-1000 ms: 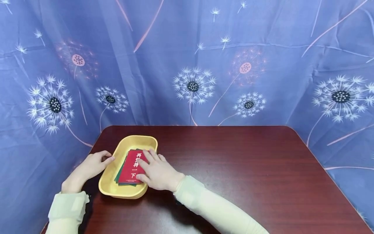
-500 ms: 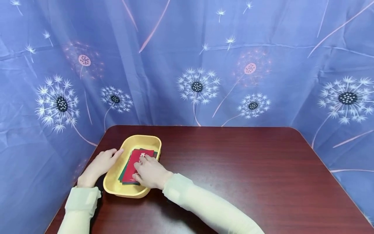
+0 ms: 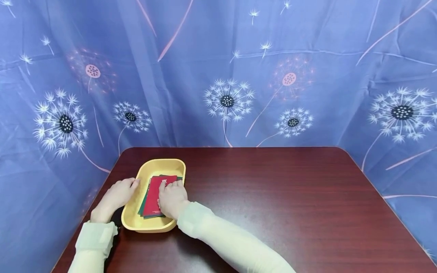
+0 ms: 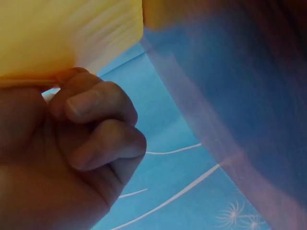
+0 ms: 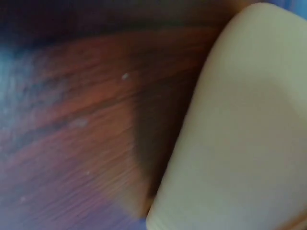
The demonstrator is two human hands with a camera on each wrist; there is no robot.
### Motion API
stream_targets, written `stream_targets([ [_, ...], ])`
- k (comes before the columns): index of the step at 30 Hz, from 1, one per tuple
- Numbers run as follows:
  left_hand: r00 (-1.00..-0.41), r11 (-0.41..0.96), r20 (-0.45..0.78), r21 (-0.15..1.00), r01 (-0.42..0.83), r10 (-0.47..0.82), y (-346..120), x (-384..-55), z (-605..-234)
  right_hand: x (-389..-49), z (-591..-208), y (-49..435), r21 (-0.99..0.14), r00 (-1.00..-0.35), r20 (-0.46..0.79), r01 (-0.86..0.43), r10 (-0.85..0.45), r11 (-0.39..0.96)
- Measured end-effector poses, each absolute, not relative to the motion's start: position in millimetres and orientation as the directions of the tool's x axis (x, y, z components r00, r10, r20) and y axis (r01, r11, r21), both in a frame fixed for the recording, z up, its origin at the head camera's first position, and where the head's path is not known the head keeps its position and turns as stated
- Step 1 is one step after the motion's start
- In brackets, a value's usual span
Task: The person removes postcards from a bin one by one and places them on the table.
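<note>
A yellow plastic tray (image 3: 131, 222) with rounded corners sits at the left of the table. My left hand (image 3: 117, 195) is at its left side; in the left wrist view, thumb and curled fingers (image 4: 103, 103) grip the tray's rim. Inside the tray lies a stack of thin booklets or cards: a red booklet (image 3: 152, 199) with white characters on top, green edges (image 3: 141, 206) showing beneath. My right hand (image 3: 172, 199) lies over the right part of the stack, covering most of the characters. Its fingertips are bent down and partly hidden, so I cannot tell whether they grip the booklets.
The dark red-brown wooden table (image 3: 273, 197) extends to the right of the tray. Behind and beside it hangs a blue curtain (image 3: 191, 76) with dandelion prints. In the right wrist view, the tray's pale outer wall (image 5: 240, 124) stands close beside the camera.
My right hand has drawn back from spread fingers at the stack's top right to bent fingers over the red booklet. My left hand has moved further onto the tray's left rim.
</note>
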State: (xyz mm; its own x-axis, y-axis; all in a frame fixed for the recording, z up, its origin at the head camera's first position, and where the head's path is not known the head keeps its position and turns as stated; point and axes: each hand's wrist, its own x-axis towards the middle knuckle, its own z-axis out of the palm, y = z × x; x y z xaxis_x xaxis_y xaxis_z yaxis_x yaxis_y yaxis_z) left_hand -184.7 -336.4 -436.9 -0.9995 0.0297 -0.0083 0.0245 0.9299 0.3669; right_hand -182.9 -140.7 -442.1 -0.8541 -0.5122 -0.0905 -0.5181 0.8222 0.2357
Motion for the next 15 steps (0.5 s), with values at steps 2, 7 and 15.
stream_targets([
  [2, -0.999, 0.933, -0.034, 0.359, 0.007, 0.02, -336.3, -183.9, -435.4, -185.2, -444.5, -145.5, 0.276, -0.871, -0.107, -0.489, -0.479, 0.827],
  [7, -0.998, 0.938, -0.057, 0.346, -0.007, 0.013, -334.8, -183.8, -434.3, -189.1, -448.1, -156.5, 0.316, -0.907, -0.143, -0.421, -0.396, 0.85],
  [15, -0.999, 0.941, -0.043, 0.339, -0.001, 0.015, -333.9, -184.6, -437.6, -192.2, -452.7, -165.0, 0.32, -0.931, -0.135, -0.364, -0.338, 0.874],
])
